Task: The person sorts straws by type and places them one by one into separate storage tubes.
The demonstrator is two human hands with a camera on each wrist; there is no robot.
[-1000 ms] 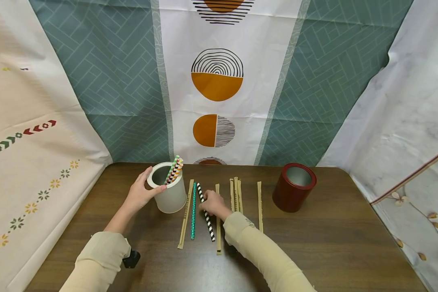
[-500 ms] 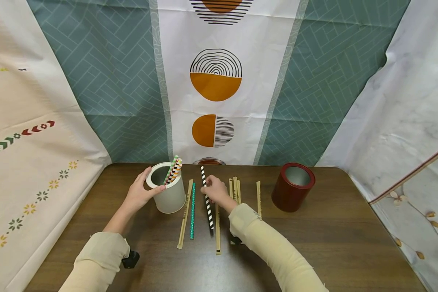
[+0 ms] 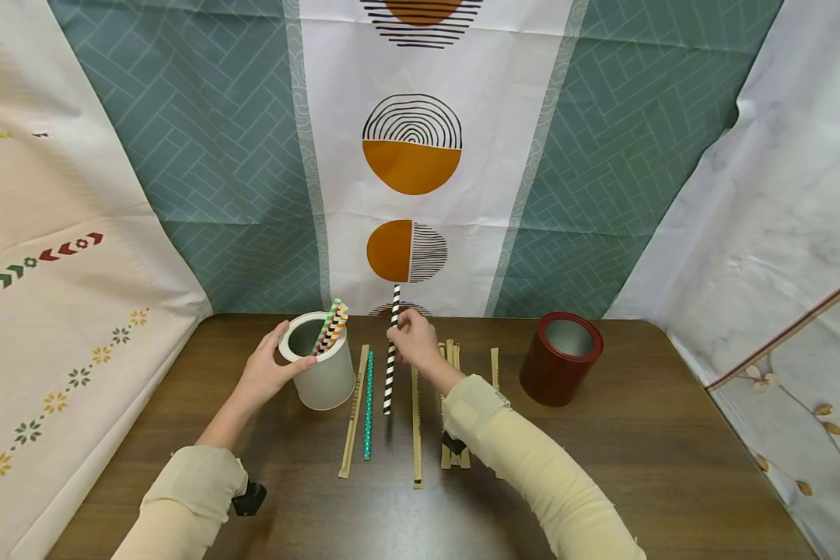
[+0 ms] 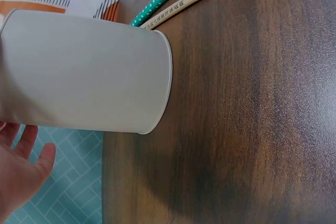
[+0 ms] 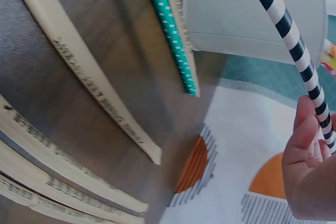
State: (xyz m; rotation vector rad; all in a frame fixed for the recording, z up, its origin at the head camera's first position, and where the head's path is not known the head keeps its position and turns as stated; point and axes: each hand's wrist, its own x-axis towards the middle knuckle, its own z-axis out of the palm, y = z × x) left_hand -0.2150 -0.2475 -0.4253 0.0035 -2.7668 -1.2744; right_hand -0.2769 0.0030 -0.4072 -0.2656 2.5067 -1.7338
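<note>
A black-and-white striped paper straw is pinched in my right hand, held nearly upright above the table. The right wrist view shows the striped straw running up from the fingertips. My left hand steadies a white can at the back left, its thumb on the front of the rim and its fingers round the left side. Several patterned straws stand in the can, leaning right. A green dotted straw lies between the can and my right hand.
Paper-wrapped straws lie on the wooden table: one beside the green straw, one under my right hand, several bunched under the right forearm, one farther right. A dark red can stands at the back right. Cloth hangs behind.
My right hand has lifted the striped straw off the table and tilted it toward upright, moving slightly up and away. The left hand has stayed on the white can.
</note>
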